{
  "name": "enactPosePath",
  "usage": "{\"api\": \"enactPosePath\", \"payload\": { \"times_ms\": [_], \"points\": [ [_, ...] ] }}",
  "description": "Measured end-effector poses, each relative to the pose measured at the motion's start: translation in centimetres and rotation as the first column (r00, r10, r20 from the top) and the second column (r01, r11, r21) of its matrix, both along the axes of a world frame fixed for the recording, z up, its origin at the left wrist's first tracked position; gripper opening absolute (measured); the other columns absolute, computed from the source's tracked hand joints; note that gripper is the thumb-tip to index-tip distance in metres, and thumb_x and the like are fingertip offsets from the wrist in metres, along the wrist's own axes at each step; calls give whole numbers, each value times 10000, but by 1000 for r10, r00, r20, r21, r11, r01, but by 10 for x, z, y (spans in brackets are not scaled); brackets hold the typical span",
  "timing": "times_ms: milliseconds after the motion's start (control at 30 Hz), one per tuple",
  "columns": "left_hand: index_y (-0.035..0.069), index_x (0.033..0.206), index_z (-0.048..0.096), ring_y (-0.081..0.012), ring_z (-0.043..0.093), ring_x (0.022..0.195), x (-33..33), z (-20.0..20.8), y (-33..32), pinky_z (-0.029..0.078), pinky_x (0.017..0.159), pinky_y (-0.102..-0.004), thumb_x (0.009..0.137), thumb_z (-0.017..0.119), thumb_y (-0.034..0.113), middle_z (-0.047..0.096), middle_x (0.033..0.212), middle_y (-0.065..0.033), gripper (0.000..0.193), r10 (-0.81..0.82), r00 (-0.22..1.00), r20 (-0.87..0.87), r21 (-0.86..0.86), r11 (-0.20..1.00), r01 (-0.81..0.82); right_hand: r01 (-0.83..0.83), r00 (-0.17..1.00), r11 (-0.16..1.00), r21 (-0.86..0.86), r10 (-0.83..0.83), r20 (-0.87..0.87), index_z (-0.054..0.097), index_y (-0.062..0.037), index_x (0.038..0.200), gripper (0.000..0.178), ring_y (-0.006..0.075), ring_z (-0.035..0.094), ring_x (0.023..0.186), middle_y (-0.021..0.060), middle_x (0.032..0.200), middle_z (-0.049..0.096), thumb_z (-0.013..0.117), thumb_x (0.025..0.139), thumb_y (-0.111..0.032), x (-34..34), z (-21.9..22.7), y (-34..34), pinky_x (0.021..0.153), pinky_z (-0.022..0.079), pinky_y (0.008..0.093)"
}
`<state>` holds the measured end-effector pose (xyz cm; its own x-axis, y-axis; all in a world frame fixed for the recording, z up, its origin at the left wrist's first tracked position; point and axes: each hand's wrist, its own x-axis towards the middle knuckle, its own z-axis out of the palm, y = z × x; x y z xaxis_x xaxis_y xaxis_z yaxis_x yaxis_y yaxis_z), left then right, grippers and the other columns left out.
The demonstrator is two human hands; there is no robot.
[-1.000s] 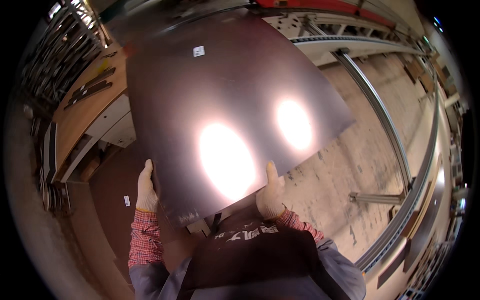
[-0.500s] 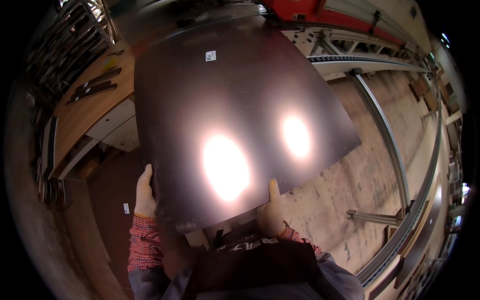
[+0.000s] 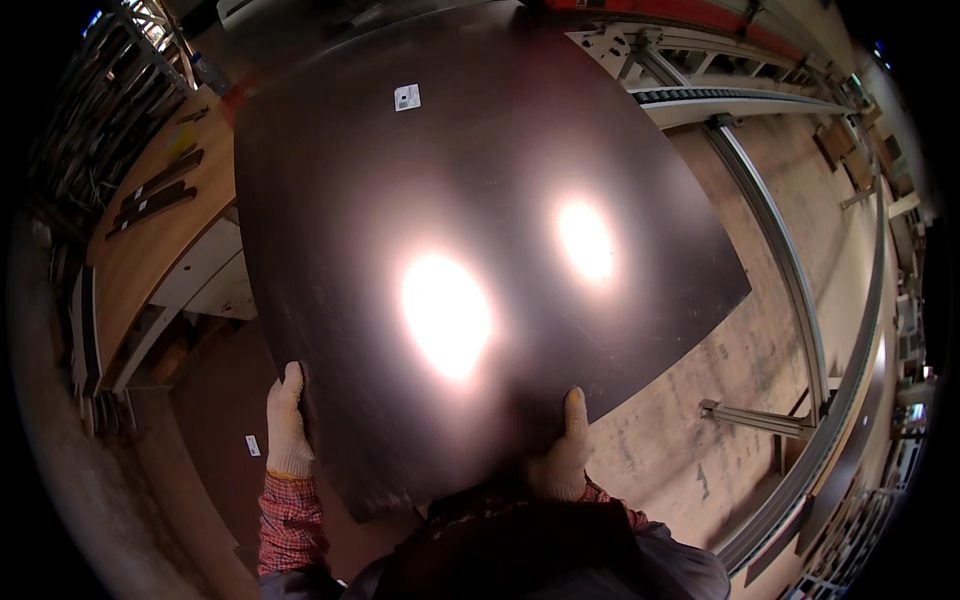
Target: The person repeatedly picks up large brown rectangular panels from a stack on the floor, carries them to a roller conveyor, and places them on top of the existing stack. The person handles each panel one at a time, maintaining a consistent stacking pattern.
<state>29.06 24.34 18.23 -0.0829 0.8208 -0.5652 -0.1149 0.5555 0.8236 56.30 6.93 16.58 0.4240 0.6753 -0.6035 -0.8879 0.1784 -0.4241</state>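
Observation:
A large dark brown panel (image 3: 480, 180) with a glossy face fills the middle of the head view, with two bright glare spots on it. A small white label (image 3: 407, 97) sticks to its far part. My left hand (image 3: 288, 425), in a pale knitted glove, grips the panel's left edge with the thumb on top. At the near right edge, my gloved right hand (image 3: 562, 455) holds the panel too, its thumb lying over the face. The other fingers of both hands are hidden beneath the panel. Its near edge reaches my body.
At left stands a wooden-topped table (image 3: 150, 235) bearing several dark strips (image 3: 150, 205). Another dark panel (image 3: 215, 400) with a label lies low at left. To the right, a metal rail (image 3: 765, 230) runs along a frame above a stained pale surface (image 3: 660, 430). Red machinery (image 3: 680, 22) is at the back.
The panel has come nearer to my body, its near corner now lower in view. Both hands have moved along with it, still gripping its edges. The view has shifted slightly.

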Motion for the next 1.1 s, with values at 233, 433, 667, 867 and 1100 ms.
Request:
{"api": "enactPosePath", "payload": {
  "times_ms": [233,433,667,867,1100],
  "points": [
    [17,1120,663,-151,620,871,66,5,5,528,782,-314,1035,624,381,645,1015,-41,376,31,999,-36,-40,999,-33,183,982,982,-44,-185,-40,622,-11,1329,478,264,626,1145,105,1274,669,466,1111,-407,51,21,20,1032,496,409],
    [29,1099,664,-160,608,892,119,1,6,517,781,-335,1020,648,417,634,1022,-42,396,9,998,-55,-49,999,-12,202,977,974,-102,-192,93,607,1,1347,514,262,621,1169,102,1293,664,470,1112,-435,107,13,20,1047,493,395],
    [4,1084,665,-135,604,887,197,-8,7,512,761,-316,1033,640,384,636,999,-31,384,-64,998,-21,-28,998,64,197,972,979,52,-202,118,564,7,1399,501,242,615,1194,99,1335,642,472,1122,-400,189,17,18,1064,497,379],
    [-12,1081,667,-129,597,864,278,-11,9,504,766,-299,1046,631,343,642,993,-29,358,-74,995,63,84,994,69,269,819,961,59,-261,511,539,31,1416,441,234,620,1214,120,1356,627,466,1135,-302,268,-17,12,1054,509,353],
    [-39,1057,664,-137,591,880,353,-34,24,500,792,-326,1036,626,326,637,978,-27,367,-199,967,162,251,956,154,700,103,714,-10,-88,991,539,106,1387,527,309,600,1255,193,1339,638,403,1136,-336,293,-28,-3,1126,446,425]
  ]
}}
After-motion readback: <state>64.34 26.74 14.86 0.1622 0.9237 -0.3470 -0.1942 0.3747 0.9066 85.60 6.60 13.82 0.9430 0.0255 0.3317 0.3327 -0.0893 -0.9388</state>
